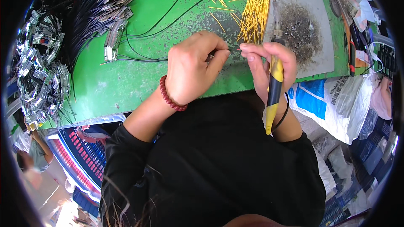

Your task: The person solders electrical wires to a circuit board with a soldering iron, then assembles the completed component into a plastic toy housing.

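My left hand, with a dark red bead bracelet at the wrist, is closed in a pinch on a thin black cable. The end of that cable, with a bit of red wire, points at my right fingertips. My right hand is wrapped round a yellow and black soldering iron; its metal tip points to the far side. Thumb and forefinger of this hand come close to the wire end, and I cannot tell if they touch it. Slim silver metal parts lie left of my left hand by the cables.
Yellow thin sticks or tubes are heaped on the green table. A grey board with dark residue lies at the right. Black cables with metal ends and a pile of silver parts fill the left. White bags hang below right.
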Demonstrator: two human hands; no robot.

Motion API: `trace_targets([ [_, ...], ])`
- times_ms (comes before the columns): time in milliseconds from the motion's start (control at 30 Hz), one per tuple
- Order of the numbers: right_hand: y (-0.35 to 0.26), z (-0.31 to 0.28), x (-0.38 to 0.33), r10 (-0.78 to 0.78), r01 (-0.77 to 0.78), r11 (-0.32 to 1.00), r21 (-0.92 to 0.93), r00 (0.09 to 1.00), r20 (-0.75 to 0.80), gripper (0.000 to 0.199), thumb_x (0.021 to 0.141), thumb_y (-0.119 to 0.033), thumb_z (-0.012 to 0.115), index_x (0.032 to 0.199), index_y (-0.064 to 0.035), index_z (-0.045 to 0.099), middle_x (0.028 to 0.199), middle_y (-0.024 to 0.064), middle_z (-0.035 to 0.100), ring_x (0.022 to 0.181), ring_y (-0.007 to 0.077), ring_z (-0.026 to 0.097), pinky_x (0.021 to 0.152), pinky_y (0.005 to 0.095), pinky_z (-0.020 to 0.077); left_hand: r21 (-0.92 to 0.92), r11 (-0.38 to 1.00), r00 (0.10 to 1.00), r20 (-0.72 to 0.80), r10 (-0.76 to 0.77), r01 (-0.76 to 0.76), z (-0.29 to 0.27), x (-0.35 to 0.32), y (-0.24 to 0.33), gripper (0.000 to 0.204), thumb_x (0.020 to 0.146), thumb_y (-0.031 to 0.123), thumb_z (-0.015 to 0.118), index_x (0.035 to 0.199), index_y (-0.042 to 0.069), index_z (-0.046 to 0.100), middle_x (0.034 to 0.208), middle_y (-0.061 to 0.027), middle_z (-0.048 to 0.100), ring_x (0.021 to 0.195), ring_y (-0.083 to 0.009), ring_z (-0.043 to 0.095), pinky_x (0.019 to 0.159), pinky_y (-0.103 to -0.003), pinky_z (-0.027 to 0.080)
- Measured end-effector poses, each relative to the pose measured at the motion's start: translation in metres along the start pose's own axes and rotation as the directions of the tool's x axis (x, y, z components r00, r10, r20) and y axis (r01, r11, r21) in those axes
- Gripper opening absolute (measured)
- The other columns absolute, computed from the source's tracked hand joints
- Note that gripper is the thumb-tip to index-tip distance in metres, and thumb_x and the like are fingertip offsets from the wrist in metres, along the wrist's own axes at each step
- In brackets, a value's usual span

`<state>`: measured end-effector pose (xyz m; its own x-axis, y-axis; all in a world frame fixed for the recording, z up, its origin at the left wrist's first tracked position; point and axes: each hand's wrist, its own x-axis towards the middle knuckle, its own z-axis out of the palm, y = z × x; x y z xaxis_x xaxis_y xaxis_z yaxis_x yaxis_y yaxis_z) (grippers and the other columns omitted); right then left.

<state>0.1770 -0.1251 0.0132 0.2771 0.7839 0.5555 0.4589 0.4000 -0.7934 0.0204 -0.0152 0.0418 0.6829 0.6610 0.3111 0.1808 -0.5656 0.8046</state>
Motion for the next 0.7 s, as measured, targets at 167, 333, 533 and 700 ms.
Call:
trace_targets([
  [167, -0.003, 0.010, 0.004, 0.121, -0.096, 0.975, 0.201, 0.985, -0.120, 0.034, 0.086, 0.011, 0.064, 0.116, 0.0020, 0.051, 0.096, 0.0158, 0.071, 0.091, 0.0191, 0.071, 0.077, 0.0289, 0.0578, -0.024, 1.000, 1.000, 0.001, -0.007, 0.007, 0.003, -0.003, 0.002, 0.010, 0.077, 0.002, 0.071, 0.080, 0.005, 0.062, 0.075, -0.0077, 0.063, 0.065, -0.0255, 0.063, 0.055, -0.035, 0.050],
  [333, -0.007, 0.008, 0.012, 0.272, -0.256, 0.948, 0.191, 0.960, -0.060, 0.040, 0.085, 0.006, 0.070, 0.120, -0.0017, 0.053, 0.087, 0.0065, 0.068, 0.080, 0.0107, 0.067, 0.067, 0.0218, 0.0512, -0.004, 1.000, 0.999, -0.031, 0.010, -0.010, 0.005, -0.005, 0.000, 0.011, 0.076, 0.001, 0.072, 0.080, 0.006, 0.063, 0.074, -0.0075, 0.063, 0.063, -0.0252, 0.062, 0.054, -0.035, 0.050],
  [533, 0.004, 0.007, 0.009, 0.352, -0.336, 0.887, 0.316, 0.936, 0.006, 0.037, 0.086, 0.001, 0.070, 0.120, -0.0027, 0.054, 0.085, 0.0066, 0.068, 0.076, 0.0079, 0.063, 0.065, 0.0210, 0.0484, -0.124, 0.986, 0.994, 0.026, -0.110, 0.112, 0.004, -0.005, 0.003, 0.010, 0.076, 0.003, 0.073, 0.080, 0.006, 0.063, 0.075, -0.0078, 0.063, 0.065, -0.0254, 0.062, 0.055, -0.034, 0.049],
  [700, 0.012, -0.004, -0.004, 0.290, -0.266, 0.947, 0.182, 0.949, -0.124, 0.031, 0.098, -0.012, 0.055, 0.125, 0.0025, 0.051, 0.087, 0.0114, 0.071, 0.069, 0.0099, 0.062, 0.062, 0.0216, 0.0481, 0.093, 0.996, 1.000, -0.020, 0.003, -0.001, 0.013, 0.000, -0.014, 0.008, 0.077, 0.000, 0.070, 0.080, 0.002, 0.063, 0.074, -0.0094, 0.061, 0.070, -0.0253, 0.061, 0.063, -0.033, 0.049],
])
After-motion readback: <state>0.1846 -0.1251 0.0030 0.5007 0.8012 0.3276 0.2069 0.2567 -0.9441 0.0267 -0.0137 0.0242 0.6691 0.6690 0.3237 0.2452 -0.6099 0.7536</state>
